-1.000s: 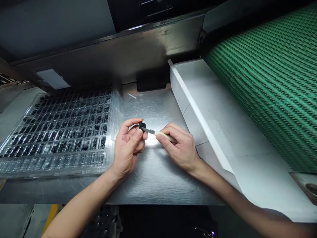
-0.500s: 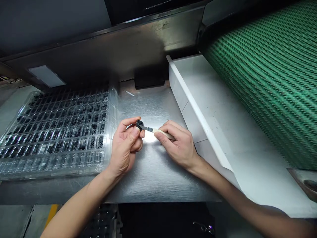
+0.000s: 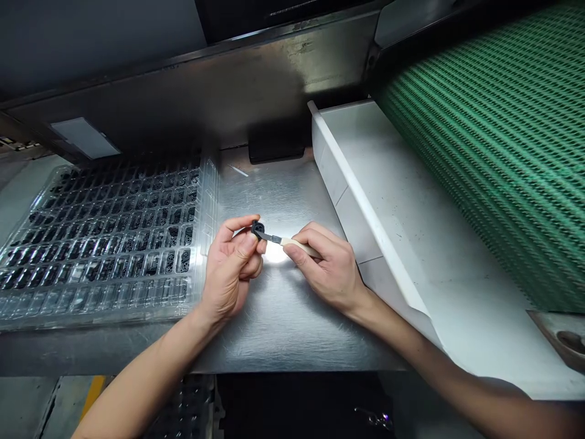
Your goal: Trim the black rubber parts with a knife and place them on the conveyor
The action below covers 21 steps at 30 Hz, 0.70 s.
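Note:
Over the middle of the metal table (image 3: 283, 335), my left hand (image 3: 233, 265) pinches a small round black part (image 3: 258, 229) between thumb and fingers. My right hand (image 3: 326, 262) is closed around the pale handle of a small knife (image 3: 292, 243). The knife's blade points left, and its tip touches the face of the black part. On the left of the table lies a clear plastic tray (image 3: 195, 286) with rows of pockets, many holding black parts; the nearest row looks to have few or none.
A white chute (image 3: 393, 244) with a raised rim runs along the right, below a green mesh conveyor belt (image 3: 512, 140). A black box-like object (image 3: 276, 151) and a thin white strip (image 3: 238, 171) are at the table's back. A metal wall (image 3: 183, 103) rises behind.
The black part is turned slightly in my left fingers, and the blade has shifted a little against it. Both hands keep nearly the same place.

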### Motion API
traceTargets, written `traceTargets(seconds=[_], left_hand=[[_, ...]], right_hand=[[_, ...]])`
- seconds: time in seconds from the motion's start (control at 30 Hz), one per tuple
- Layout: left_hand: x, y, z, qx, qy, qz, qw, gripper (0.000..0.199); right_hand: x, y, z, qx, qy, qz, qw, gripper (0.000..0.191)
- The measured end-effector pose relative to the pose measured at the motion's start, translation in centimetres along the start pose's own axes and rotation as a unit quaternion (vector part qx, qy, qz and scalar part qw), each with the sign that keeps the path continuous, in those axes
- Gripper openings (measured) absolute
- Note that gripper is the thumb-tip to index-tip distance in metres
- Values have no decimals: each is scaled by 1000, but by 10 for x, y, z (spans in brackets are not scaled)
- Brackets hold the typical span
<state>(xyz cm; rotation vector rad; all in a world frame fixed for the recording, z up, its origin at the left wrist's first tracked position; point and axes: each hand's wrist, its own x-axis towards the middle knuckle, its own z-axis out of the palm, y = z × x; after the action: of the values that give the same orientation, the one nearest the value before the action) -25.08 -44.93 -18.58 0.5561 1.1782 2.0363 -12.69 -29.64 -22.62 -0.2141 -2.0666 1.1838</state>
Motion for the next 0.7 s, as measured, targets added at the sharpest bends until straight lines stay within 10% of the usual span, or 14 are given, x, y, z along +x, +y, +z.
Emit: traceTargets(seconds=[0.7], left_hand=[[3,2,-2,-38,-3,-57,998,26]], right_hand=[[3,1,1,23,13,44,999,34]])
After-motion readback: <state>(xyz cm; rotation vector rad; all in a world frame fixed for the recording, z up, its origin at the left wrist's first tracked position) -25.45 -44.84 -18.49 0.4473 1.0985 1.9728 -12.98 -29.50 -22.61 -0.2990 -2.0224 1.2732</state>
